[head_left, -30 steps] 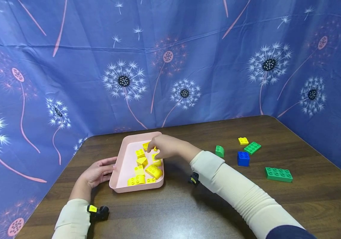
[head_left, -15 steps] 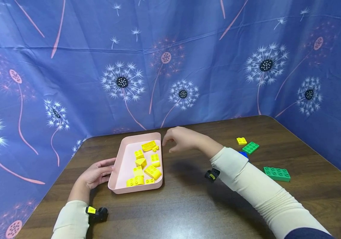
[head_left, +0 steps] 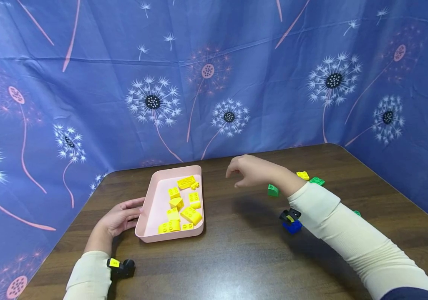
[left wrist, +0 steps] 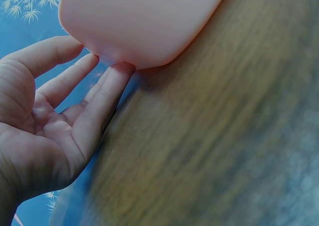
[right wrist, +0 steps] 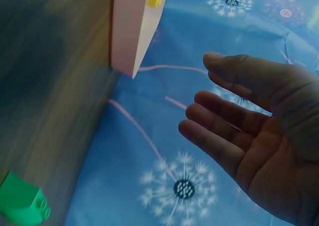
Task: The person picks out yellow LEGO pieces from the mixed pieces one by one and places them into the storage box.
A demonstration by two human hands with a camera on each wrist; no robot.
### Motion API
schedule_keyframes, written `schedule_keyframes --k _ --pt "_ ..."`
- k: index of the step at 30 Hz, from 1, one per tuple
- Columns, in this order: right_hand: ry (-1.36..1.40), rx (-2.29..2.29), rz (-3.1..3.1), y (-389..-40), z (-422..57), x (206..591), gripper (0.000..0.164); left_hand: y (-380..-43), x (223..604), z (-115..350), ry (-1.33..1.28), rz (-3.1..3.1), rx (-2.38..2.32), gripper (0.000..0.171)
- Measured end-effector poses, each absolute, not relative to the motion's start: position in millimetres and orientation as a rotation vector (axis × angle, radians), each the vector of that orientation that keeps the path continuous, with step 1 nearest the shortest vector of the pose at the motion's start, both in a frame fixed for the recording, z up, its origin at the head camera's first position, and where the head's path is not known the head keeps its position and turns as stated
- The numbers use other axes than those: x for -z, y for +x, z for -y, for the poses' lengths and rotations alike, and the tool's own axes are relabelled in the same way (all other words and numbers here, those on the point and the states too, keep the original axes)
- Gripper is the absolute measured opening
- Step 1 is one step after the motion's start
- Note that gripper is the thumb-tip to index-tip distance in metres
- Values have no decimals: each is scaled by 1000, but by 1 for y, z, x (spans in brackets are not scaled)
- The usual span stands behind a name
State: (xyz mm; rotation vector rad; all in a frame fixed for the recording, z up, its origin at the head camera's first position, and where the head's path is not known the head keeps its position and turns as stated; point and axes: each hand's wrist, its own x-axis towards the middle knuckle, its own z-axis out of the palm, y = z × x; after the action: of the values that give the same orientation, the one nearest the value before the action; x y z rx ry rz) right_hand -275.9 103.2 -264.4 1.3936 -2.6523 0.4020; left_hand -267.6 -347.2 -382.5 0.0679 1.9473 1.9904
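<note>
A pink tray [head_left: 150, 239] stands left of the table's middle, with several yellow toy bricks [head_left: 192, 215] lying loose inside. My left hand [head_left: 121, 217] rests beside it, fingers extended, fingertips touching its left wall. In the left wrist view these fingers [left wrist: 107, 94] meet the tray's pink side [left wrist: 139, 21]. My right hand [head_left: 253, 170] hovers above the table to the right of the tray. Nothing is in it; the right wrist view shows its fingers [right wrist: 214, 136] loosely bent and apart. Nearest to it is a small green curved brick [head_left: 273, 190], just below the wrist.
Beyond the right forearm lie a flat yellow brick [head_left: 303, 175] and a green brick [head_left: 317, 181]. A blue brick [head_left: 292, 228] sits under the wrist camera, partly covered. Another green brick [head_left: 357, 213] is mostly hidden by the sleeve. A blue patterned cloth [head_left: 199, 83] hangs behind the table.
My right hand has left the yellow bricks in the tray and moved right, out over the table. The blue brick now shows nearer the front edge and further left. The left hand has stayed put.
</note>
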Motion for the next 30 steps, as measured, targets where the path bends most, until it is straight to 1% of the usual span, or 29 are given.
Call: schedule_keyframes --k 15,30 --pt "1180 -431 2786 -281 -164 260 28 -268 379 347 76 -1972 -1976 56" --pt "963 -370 2911 -305 -221 280 22 -265 381 346 68 -1943 -1995 54"
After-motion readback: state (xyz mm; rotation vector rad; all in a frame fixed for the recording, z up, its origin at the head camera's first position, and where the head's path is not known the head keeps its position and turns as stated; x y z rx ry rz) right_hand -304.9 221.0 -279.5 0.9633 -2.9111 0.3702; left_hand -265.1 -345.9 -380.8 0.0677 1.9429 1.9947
